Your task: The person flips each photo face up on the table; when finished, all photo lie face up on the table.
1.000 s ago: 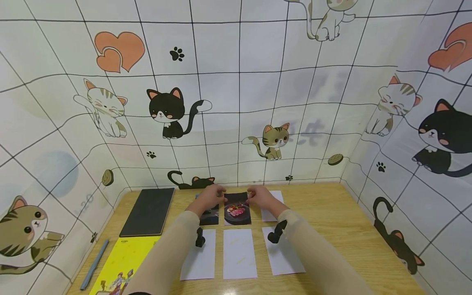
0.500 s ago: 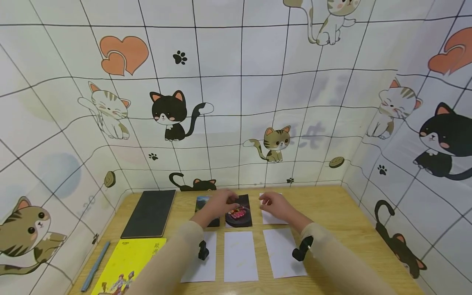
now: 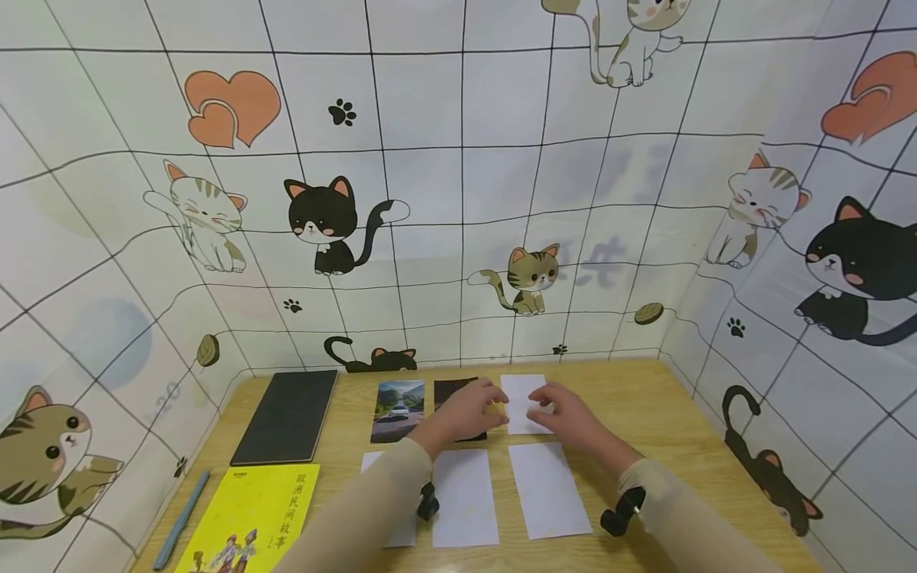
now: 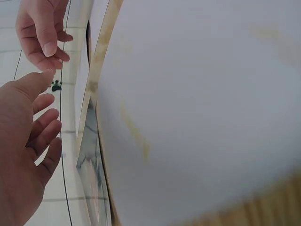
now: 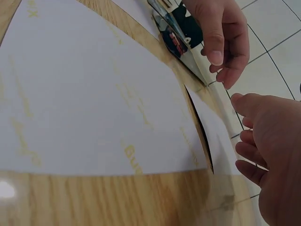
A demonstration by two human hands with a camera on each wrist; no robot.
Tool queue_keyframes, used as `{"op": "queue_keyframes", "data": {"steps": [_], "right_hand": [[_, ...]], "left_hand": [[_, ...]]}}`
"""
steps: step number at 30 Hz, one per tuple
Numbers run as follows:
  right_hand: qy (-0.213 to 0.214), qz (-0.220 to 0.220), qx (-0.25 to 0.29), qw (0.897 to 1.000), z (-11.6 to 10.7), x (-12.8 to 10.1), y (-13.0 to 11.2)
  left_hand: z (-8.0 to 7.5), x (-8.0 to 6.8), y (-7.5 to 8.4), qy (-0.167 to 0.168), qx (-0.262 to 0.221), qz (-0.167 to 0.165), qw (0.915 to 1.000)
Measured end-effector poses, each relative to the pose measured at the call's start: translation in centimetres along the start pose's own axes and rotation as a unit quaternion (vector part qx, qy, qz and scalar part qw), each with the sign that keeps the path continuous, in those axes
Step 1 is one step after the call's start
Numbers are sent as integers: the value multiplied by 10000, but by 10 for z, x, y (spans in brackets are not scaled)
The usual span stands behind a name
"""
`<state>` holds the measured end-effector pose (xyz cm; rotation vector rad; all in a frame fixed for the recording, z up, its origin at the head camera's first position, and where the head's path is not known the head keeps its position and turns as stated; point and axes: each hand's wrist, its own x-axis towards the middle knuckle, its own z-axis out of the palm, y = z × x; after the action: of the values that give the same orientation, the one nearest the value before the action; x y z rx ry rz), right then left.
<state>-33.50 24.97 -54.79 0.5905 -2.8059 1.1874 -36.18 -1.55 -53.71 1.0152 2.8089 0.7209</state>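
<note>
Two rows of cards lie on the wooden table [image 3: 630, 398]. The back row holds a landscape photo [image 3: 397, 407], a dark food photo [image 3: 450, 390] and a white card [image 3: 520, 391]. My left hand [image 3: 467, 412] hovers over the food photo, fingers relaxed, fingertips near the white card's left edge. My right hand [image 3: 564, 412] is over that card's near right part, fingers loosely curled. Neither hand holds anything. In the right wrist view my right hand [image 5: 270, 155] is close to the left hand [image 5: 221, 33] above the food photo [image 5: 178, 44].
Three white cards form the front row, the middle one [image 3: 464, 497] and the right one [image 3: 548, 487] in full sight. A black notebook [image 3: 288, 415], a yellow book [image 3: 247, 521] and a blue pen [image 3: 182, 517] lie at the left. Cat-patterned walls [image 3: 458, 199] enclose the table.
Both hands moved right, from the food photo toward the white card at the back right. The landscape photo is now uncovered.
</note>
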Motion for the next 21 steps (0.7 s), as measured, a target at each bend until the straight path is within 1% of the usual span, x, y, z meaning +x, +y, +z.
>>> {"op": "queue_keyframes", "data": {"steps": [2,5,11,17,21], "right_hand": [[43,-8,-84,10000,-2,-4,4],[60,-19,-143,9999,-4,-8,9],[5,-170,-138,9998,-6,-12,23],[-334,-296,-318,9985,-8,-10,33],[-583,-533,-550,9954,-12,-7,35]], "left_hand": [[4,4,5,-53,124,13,9999],[11,12,7,-82,360,84,9993],[21,27,6,-255,614,100,9977],[25,34,8,-437,659,90,9968],[26,38,12,-519,820,-45,9953]]}}
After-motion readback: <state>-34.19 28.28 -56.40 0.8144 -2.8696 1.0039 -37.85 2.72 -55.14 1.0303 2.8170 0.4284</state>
